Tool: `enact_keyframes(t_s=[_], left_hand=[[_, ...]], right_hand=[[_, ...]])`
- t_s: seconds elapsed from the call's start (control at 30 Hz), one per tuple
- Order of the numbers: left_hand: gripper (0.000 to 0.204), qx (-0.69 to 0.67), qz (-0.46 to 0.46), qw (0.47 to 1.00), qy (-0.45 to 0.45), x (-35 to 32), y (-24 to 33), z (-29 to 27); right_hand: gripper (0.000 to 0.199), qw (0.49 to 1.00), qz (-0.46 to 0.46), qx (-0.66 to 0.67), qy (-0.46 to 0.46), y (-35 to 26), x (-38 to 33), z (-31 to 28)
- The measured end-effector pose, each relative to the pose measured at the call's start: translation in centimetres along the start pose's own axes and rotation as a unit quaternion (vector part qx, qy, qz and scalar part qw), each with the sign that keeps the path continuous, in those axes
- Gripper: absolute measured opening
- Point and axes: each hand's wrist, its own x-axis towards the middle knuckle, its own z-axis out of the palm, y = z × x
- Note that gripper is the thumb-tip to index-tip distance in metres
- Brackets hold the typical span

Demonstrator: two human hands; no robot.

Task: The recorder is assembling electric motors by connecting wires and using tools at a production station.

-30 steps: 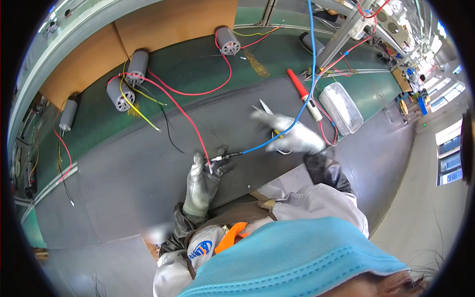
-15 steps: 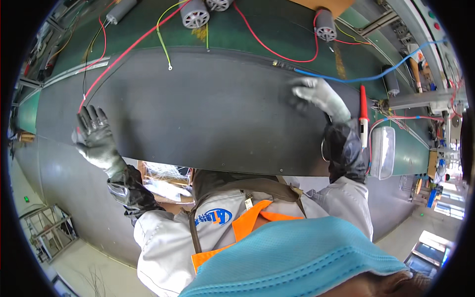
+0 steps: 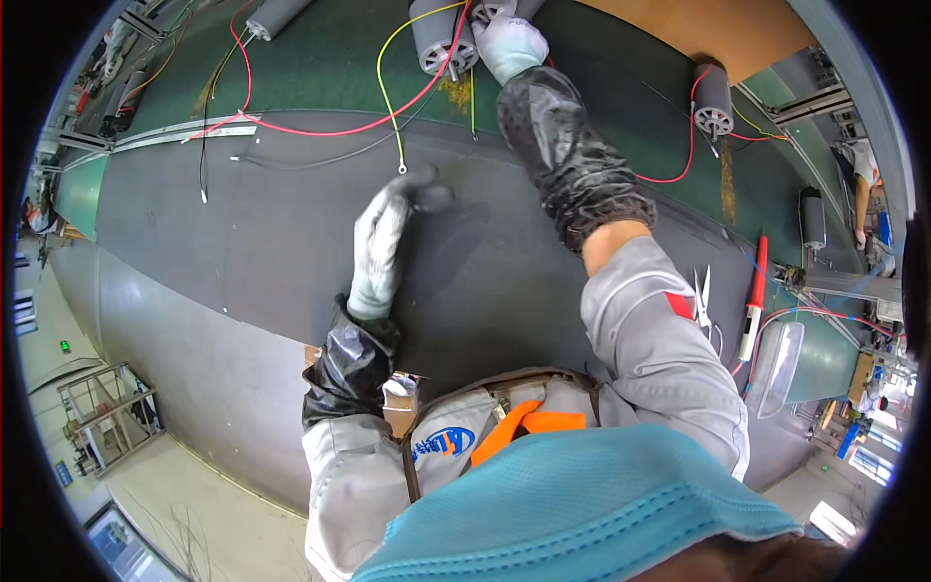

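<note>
right hand (image 3: 512, 44) moved onto motor (image 3: 443, 41) | motors: 4 | left hand (image 3: 380, 242): hovering

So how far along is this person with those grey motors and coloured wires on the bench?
Hard to call anything finished: several grey cylindrical motors lie on the green belt with red wires and a yellow wire trailing loose. In hand: the gloved right hand reaches one grey motor at the belt; the gloved left hand rests on the dark grey mat. The red-handled tool and scissors lie unused.
</note>
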Motion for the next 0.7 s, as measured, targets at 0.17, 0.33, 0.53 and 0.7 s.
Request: enact_keyframes(t_s=[0.17, 0.33, 0.53, 0.7], left_hand=[[0.055, -0.083, -0.015, 0.996, -0.031, -0.1, -0.8, -0.5], [0.053, -0.118, 0.000, 0.992, -0.035, -0.7, -1.1, -0.7], [0.051, -0.126, -0.012, 0.991, -0.053, -0.6, -0.9, 0.5], [0.051, -0.129, -0.014, 0.988, -0.083, 0.3, -2.2, 0.5]], right_hand=[[0.092, 0.999, -0.033, 0.010, 0.008, 2.2, 1.7, 2.0], [0.074, 0.994, 0.104, 0.036, -0.003, 3.8, -0.4, -0.9], [0.089, 0.997, 0.031, 0.030, -0.065, 2.2, -2.5, -4.3], [0.077, 0.992, 0.064, 0.108, 0.006, 1.1, -0.9, 0.2]])
